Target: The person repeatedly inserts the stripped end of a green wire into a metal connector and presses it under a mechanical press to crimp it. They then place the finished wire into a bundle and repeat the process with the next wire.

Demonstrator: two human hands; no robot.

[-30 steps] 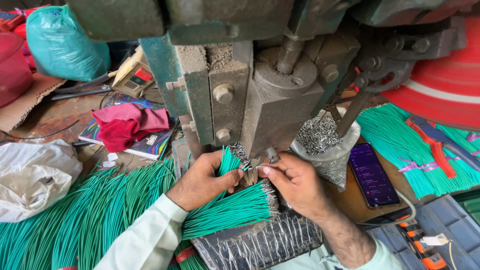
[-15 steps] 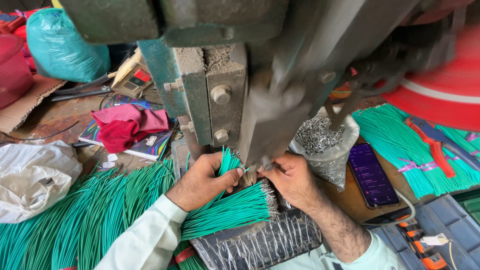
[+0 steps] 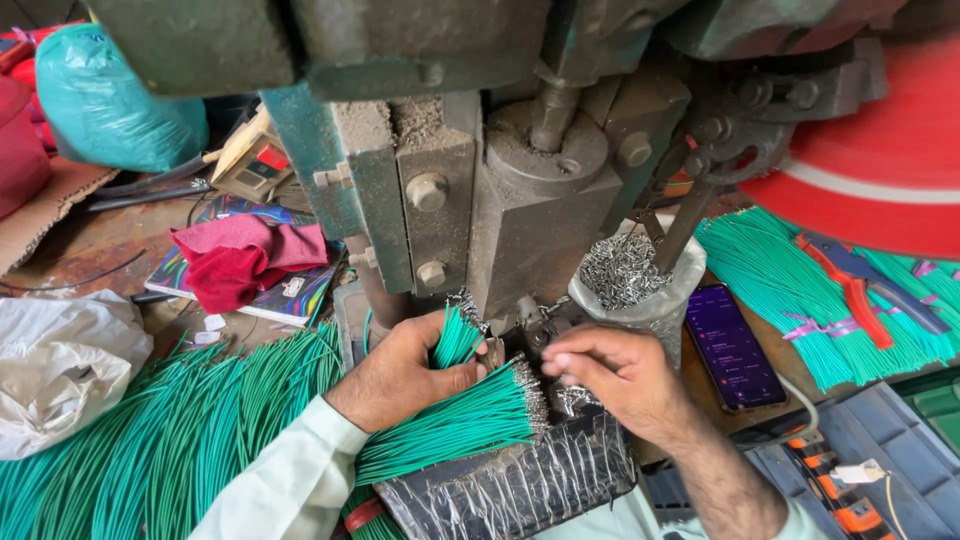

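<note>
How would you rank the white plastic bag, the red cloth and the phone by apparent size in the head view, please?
1. White plastic bag, largest, though partly cut off by the frame edge.
2. Red cloth.
3. Phone, smallest; not far behind the cloth, so this order is less sure.

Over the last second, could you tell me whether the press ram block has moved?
Yes. The press ram block blurred mid-stroke half a second ago and now sits sharp again, about where it began against the bolted green frame, above the left hand and right hand.
</note>
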